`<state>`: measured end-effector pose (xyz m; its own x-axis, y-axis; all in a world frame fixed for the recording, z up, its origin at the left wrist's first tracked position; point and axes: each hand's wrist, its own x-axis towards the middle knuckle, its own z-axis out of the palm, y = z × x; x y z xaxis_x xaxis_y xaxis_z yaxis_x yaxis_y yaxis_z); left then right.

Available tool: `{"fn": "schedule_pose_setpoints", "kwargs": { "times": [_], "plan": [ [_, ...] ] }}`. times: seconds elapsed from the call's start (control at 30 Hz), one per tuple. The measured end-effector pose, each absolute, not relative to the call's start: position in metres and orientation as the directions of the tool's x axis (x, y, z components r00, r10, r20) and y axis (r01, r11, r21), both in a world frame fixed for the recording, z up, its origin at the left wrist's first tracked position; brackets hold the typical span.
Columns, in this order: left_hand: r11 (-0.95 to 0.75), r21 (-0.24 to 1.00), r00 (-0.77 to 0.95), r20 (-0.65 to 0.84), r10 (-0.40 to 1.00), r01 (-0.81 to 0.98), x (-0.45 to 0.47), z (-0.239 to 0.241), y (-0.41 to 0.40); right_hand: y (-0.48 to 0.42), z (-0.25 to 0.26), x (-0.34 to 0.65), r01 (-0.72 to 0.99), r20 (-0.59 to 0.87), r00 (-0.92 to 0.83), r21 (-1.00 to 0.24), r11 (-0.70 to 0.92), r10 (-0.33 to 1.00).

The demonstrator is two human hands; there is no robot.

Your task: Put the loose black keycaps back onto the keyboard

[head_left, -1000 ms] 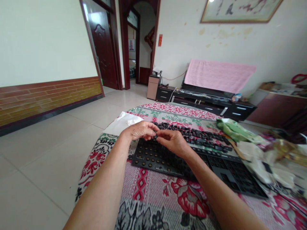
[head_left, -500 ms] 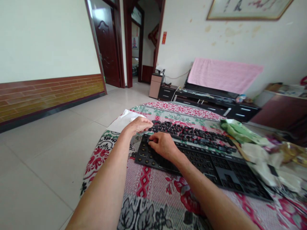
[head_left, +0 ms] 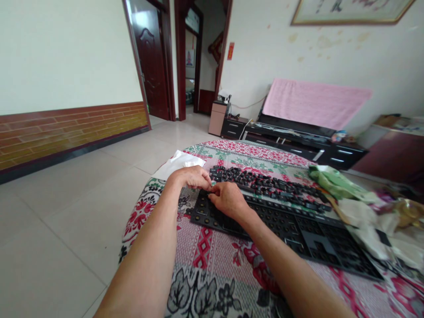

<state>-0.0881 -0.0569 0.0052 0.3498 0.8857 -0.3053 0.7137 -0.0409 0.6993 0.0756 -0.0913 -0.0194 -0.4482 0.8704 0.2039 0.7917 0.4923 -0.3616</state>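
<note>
A black keyboard (head_left: 291,229) with its keycaps off lies slantwise on the patterned tablecloth (head_left: 218,251). Behind it, loose black keycaps (head_left: 265,182) are spread in rough rows. My left hand (head_left: 196,177) is over the keyboard's far left corner, fingers bent and tips pressed together. Right beside it, my right hand (head_left: 228,198) rests on the left end of the keyboard with thumb and forefinger pinched. The fingertips of both hands meet at that corner. Whatever sits between them is too small and hidden to make out.
White paper (head_left: 175,164) lies at the table's left edge. To the right are a green bag (head_left: 341,183), crumpled pale plastic (head_left: 361,221) and a cable (head_left: 397,269). Beyond the table stands a black cabinet (head_left: 344,154) below a pink cloth (head_left: 318,101).
My left hand has moved from the loose keycaps down and toward my right hand, so their fingertips now meet. My right hand has lifted slightly toward the keyboard's far edge. The view has shifted a little.
</note>
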Motion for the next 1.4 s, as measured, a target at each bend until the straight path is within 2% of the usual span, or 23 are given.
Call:
{"fn": "schedule_pose_setpoints", "kwargs": {
  "times": [0.13,0.87,1.4],
  "plan": [
    [-0.026,0.677,0.347,-0.344,0.873,0.736,-0.0877,0.004,-0.0586,-0.0913,-0.0194,0.0752,0.793,0.2,-0.452,-0.355,0.494,0.869],
    [-0.006,0.667,0.313,-0.341,0.886,0.745,-0.0845,0.0005,-0.0555,-0.0843,-0.0185,0.0739,0.795,0.174,-0.467,-0.347,0.497,0.867],
    [-0.087,0.646,0.373,-0.32,0.871,0.758,-0.088,0.0003,-0.0557,-0.0886,-0.0183,0.0719,0.799,0.194,-0.495,-0.282,0.532,0.847]
  ]
}}
